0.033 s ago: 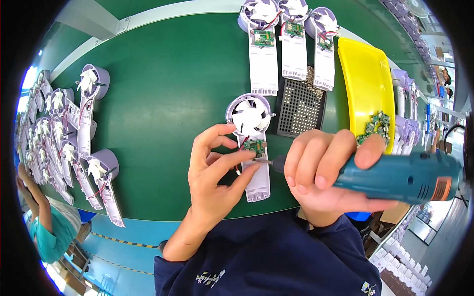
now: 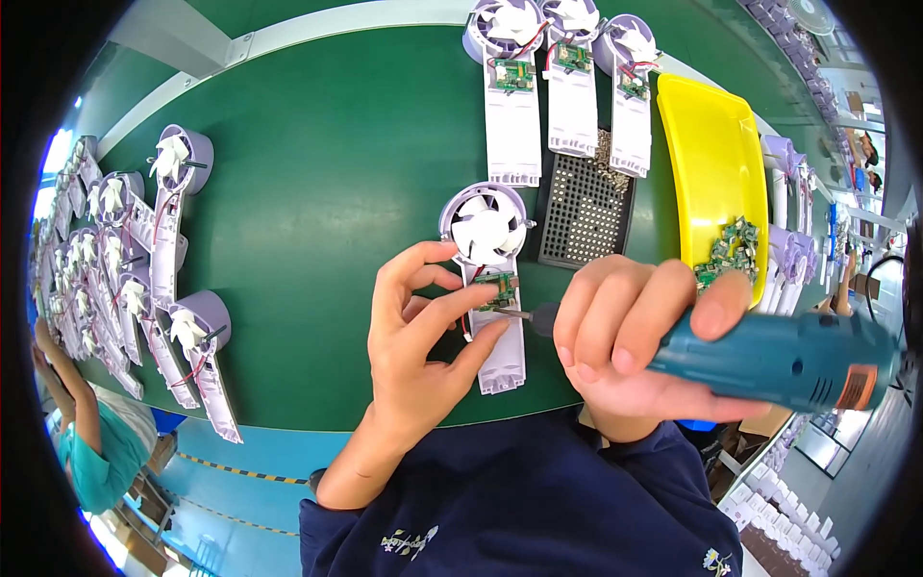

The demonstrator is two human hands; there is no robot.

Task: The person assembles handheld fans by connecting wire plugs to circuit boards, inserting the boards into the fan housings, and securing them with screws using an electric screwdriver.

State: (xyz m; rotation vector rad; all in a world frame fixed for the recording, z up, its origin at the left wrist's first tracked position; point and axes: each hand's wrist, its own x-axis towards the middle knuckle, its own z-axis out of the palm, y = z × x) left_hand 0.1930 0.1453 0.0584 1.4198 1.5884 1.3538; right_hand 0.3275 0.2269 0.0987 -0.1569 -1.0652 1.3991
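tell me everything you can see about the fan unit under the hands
The fan unit is a pale lilac plastic half-shell lying flat on the green belt, round head away from the person, handle toward them. A white impeller sits in the head; a small green circuit board with red wires sits below it. The left hand steadies the board with its fingertips, and the tip of the right hand's teal electric screwdriver meets it.

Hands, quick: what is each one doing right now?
Left hand: open, fingertips steadying the circuit board on the fan half-shell.
Right hand: closed on the electric screwdriver.
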